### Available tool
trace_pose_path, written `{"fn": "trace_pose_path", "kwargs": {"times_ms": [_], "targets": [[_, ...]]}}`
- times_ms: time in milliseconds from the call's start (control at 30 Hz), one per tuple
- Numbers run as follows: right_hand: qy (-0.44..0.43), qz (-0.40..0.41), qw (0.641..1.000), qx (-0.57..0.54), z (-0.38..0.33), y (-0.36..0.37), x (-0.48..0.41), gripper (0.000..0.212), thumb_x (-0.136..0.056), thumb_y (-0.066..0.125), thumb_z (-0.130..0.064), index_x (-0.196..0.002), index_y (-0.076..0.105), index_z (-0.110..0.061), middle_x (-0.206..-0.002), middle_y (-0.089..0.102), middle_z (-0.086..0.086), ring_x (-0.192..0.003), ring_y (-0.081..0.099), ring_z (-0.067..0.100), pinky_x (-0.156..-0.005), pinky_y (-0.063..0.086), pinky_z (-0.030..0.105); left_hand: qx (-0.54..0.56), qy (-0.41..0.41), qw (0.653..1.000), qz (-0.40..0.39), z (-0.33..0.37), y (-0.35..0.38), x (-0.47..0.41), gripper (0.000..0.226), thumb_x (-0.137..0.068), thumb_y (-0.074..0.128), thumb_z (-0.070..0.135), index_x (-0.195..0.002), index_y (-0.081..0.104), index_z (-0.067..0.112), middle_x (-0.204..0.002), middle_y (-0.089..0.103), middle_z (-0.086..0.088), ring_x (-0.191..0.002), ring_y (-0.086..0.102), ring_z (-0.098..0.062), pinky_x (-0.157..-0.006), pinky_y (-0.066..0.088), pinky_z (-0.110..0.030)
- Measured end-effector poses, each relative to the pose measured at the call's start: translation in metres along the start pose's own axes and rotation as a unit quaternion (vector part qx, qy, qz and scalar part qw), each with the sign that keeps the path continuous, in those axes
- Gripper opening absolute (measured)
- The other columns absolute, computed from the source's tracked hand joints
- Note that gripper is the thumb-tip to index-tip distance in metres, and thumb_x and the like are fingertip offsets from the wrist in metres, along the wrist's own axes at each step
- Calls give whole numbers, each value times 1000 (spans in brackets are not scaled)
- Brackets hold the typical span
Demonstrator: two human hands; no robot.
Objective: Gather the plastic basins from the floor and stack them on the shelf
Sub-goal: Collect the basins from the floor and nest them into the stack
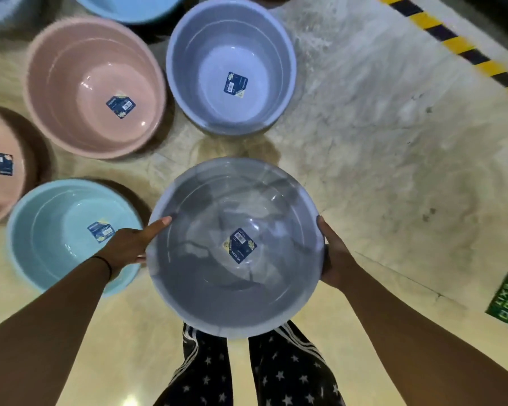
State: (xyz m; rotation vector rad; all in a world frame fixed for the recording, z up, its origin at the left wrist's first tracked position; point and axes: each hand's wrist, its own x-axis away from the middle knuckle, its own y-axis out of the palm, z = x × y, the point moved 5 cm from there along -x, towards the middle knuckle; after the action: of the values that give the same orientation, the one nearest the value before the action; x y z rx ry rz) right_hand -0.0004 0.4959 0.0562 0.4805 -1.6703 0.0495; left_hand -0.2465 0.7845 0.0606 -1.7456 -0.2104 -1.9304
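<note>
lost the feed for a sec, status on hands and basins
Left hand and right hand grip grey basin by opposite rims. Pink basin, lavender basin, light blue basin on floor. Shelf out of view.

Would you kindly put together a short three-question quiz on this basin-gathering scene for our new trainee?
1. True or false: the held grey-blue basin is gripped by the left hand and the right hand on opposite sides of its rim.
2. Which floor basin lies nearest the left hand? A) pink basin B) light blue basin C) lavender basin
3. Fill in: a dark blue ____ sits inside the bottom of the held basin.

Key: 1 true; 2 B; 3 label
</note>
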Motion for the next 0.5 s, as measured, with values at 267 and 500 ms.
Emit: {"fn": "trace_pose_path", "kwargs": {"times_ms": [267,500], "targets": [[-76,-52,995,-28,-91,22,29,56,-103,33,-49,-143,51,-14,-133,66,11,-117,66,27,-89,58,38,-18,68,998,1,110,-4,31,79,-71,66,69,-108,73,0,-110,74,-18,-109,67,-31,-95,54,-38],[-81,-30,996,-11,-155,15,47,55,-97,46,-53,-138,57,-17,-130,68,9,-114,68,26,-84,59,35,-34,101,994,-24,174,6,46,85,-60,67,78,-110,74,10,-104,76,-6,-102,69,-26,-102,50,-45]]}}
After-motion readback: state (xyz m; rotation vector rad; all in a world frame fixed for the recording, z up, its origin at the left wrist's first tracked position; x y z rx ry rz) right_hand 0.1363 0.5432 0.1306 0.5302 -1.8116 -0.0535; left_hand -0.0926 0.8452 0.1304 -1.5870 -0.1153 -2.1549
